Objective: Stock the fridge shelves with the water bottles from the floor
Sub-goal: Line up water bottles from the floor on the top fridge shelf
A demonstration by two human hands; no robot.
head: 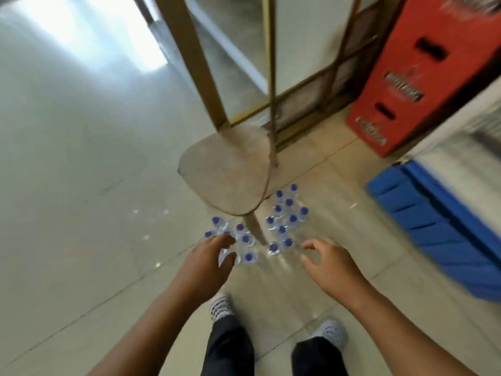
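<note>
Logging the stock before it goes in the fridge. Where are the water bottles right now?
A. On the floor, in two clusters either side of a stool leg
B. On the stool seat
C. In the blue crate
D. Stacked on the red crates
A: a left cluster of blue-capped bottles and a right cluster stand on the tiled floor, with the stool leg between them.

The bare left forearm (151,321) and right forearm (401,321) reach from the bottom corners of the frame toward lower centre, backs of the hands up. The left hand (210,257) has curved fingers and a spread thumb, and whether it grips anything cannot be made out. The right hand (329,263) hangs with fingers loosely curled, holding nothing. Below, legs in dark trousers (230,346) stand apart in pale patterned shoes (221,308).
</note>
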